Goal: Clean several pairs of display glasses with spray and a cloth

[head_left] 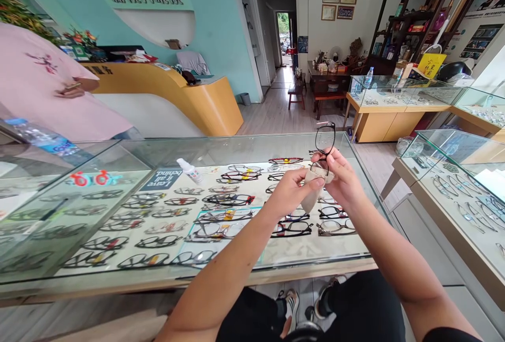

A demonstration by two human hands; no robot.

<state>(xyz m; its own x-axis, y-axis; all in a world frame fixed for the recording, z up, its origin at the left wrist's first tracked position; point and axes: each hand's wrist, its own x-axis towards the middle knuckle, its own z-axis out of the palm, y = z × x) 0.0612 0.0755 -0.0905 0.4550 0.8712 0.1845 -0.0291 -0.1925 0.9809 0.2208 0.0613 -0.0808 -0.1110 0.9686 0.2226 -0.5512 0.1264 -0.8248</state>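
Note:
Above the right part of the glass showcase, both my hands are raised together around a pair of dark-rimmed eyeglasses [325, 139]. My right hand [342, 174] pinches the frame near its bridge, with one lens standing upright above the fingers. A light beige cleaning cloth [311, 201] is bunched in my left hand [290, 189], pressed against the lower lens. Part of that lens is hidden by the cloth and fingers. A small white spray bottle [190, 171] stands on the glass to the left.
Rows of eyeglasses [229, 200] lie inside the glass showcase [236, 263] below my hands. A person in a pink shirt [43, 84] stands across at the left, near a plastic water bottle [43, 137]. Another showcase [453, 184] is on the right.

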